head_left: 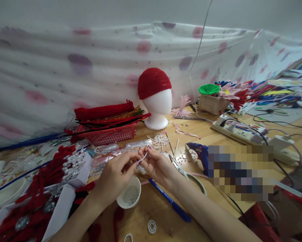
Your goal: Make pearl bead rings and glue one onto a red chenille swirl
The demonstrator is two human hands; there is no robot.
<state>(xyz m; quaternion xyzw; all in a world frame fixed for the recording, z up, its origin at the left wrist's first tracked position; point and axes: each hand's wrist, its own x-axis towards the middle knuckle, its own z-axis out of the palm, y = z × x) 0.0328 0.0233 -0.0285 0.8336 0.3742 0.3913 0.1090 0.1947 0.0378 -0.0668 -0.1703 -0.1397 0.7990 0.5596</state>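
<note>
Between the fingertips of both hands runs a short string of small white beads [142, 158]. My left hand [120, 166] pinches it from the left, and my right hand [157, 164] grips it from the right with thumb and fingers close together. Just beneath my left hand stands a white cup [129, 201] with small clear or silvery beads inside. A blue pen [169, 200] lies under my right wrist. Scissors [182, 169] with pale handles rest partly hidden beside my right forearm. Nearer the front edge lie a coiled ring of white beads [152, 227] and a second bead loop [128, 238].
A white foam head [158, 107] wears a red cap [154, 84]. Left of it is a red basket [113, 133] of fuzzy stems. White boxes [61, 210] hold red pieces and pearls. To the right are a blue glue gun [202, 156] and a power strip [249, 137] with cables.
</note>
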